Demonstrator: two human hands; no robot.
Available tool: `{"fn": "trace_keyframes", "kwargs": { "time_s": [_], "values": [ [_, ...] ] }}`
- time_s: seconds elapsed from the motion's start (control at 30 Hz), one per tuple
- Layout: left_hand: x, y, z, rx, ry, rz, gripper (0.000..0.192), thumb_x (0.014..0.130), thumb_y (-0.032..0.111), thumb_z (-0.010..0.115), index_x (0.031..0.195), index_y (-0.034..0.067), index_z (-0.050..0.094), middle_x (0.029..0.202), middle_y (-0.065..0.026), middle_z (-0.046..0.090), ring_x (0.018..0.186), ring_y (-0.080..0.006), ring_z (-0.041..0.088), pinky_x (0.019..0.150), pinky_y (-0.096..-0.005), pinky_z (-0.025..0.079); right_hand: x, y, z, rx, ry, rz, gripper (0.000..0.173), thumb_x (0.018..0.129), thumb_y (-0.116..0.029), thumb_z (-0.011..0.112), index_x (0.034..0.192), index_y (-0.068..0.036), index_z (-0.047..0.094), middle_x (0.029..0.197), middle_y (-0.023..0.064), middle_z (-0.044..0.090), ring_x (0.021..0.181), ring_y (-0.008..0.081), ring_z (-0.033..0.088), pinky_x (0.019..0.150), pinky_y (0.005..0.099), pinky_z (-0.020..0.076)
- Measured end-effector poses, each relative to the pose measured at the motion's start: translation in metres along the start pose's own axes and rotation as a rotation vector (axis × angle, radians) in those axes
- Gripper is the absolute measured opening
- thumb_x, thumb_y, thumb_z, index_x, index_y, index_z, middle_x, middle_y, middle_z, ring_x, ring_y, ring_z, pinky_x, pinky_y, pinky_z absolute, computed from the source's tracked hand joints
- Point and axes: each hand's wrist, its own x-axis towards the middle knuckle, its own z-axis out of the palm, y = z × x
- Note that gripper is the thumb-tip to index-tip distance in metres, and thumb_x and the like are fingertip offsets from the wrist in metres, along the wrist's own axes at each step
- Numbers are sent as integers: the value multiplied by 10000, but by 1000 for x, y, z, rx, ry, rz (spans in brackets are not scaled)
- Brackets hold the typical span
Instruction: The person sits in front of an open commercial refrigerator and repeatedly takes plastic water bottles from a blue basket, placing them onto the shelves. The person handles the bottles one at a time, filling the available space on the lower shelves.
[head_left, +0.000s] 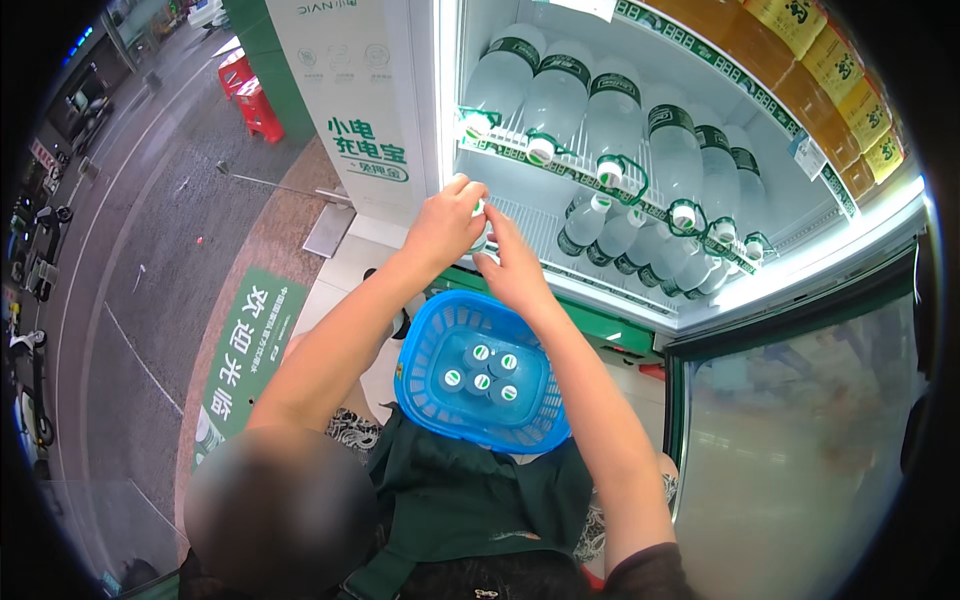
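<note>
A small clear water bottle (480, 238) with a white-and-green cap is between my two hands, at the front left of the refrigerator's bottom shelf (517, 204). My left hand (444, 225) wraps it near the cap from the left. From the right, my right hand (516, 264) has its thumb and fingers against it. Much of the bottle is hidden behind the fingers. Below my forearms, a blue plastic basket (420, 416) holds several upright bottles (481, 382) with matching caps. More small bottles (585, 225) lean in a row on the shelf's right side.
Large water bottles (555, 94) lie tilted on the wire shelf above, with green loop handles at their necks. Higher up stand amber drink bottles (806, 82). The glass door (795, 465) is swung wide at right. A metal stand base (330, 229) and red stools (259, 111) are at left.
</note>
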Motion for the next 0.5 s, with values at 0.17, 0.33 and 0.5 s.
{"fn": "trace_keyframes", "kwargs": {
  "time_s": [0.17, 0.33, 0.5],
  "values": [
    [-42, 11, -16, 28, -104, -37, 196, 806, 127, 668, 990, 71, 630, 908, -131, 576, 830, -358, 608, 693, -417, 503, -37, -8, 7, 151, -27, -48, 604, 799, -77, 629, 1366, -31, 424, 1227, 171, 542, 985, 306, 618, 856, 379, 501],
    [-107, -21, 23, -2, -244, -93, 217, 763, 92, 697, 959, 79, 605, 945, -141, 556, 885, -366, 596, 727, -436, 503, -69, 35, 48, 136, -165, 86, 523, 817, -113, 596, 1320, -21, 487, 1124, 187, 613, 953, 314, 638, 849, 402, 505],
    [-171, -63, 81, -7, -454, -229, 274, 714, 46, 711, 949, 85, 576, 1001, -162, 540, 895, -382, 590, 742, -475, 505, -98, 85, 89, 45, -305, 205, 478, 799, -93, 578, 1273, -52, 544, 1112, 214, 639, 996, 386, 614, 869, 458, 493]
  ]
}}
